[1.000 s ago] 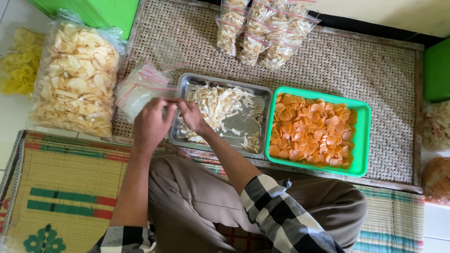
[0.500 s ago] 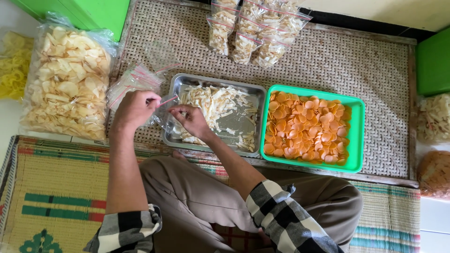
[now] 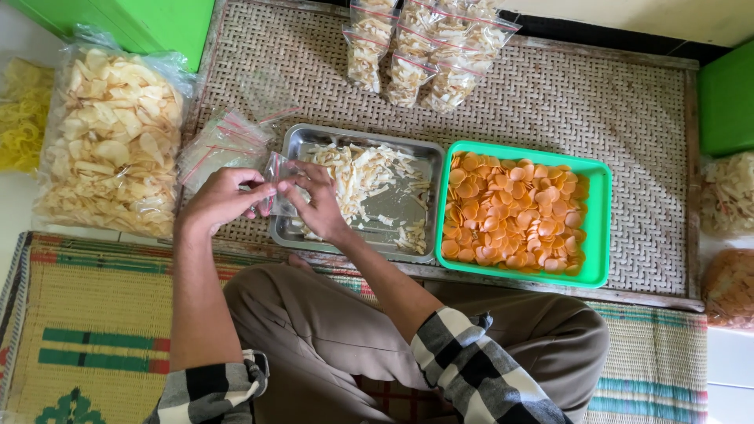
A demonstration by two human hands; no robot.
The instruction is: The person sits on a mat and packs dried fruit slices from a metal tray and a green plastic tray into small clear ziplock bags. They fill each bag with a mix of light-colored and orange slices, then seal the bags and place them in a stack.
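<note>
My left hand (image 3: 224, 198) and my right hand (image 3: 318, 200) both pinch a small clear plastic bag (image 3: 277, 182) with a red strip, held over the left end of a steel tray (image 3: 416, 169). The tray holds pale white chips (image 3: 365, 177). To its right stands a green plastic tray (image 3: 598, 228) full of round orange chips (image 3: 510, 212). A loose stack of empty clear bags (image 3: 224, 141) lies on the woven mat just left of the steel tray.
A big clear bag of pale crackers (image 3: 110, 145) sits at the left, yellow noodle-like crackers (image 3: 22, 118) beyond it. Several small filled bags (image 3: 424, 51) lie at the top of the rattan mat (image 3: 550, 102). Green boxes stand at the top left and right edge.
Both hands have shifted slightly with the small bag; the left hand came in from the bag stack and now holds the bag together with the right hand at the tray's left end.
</note>
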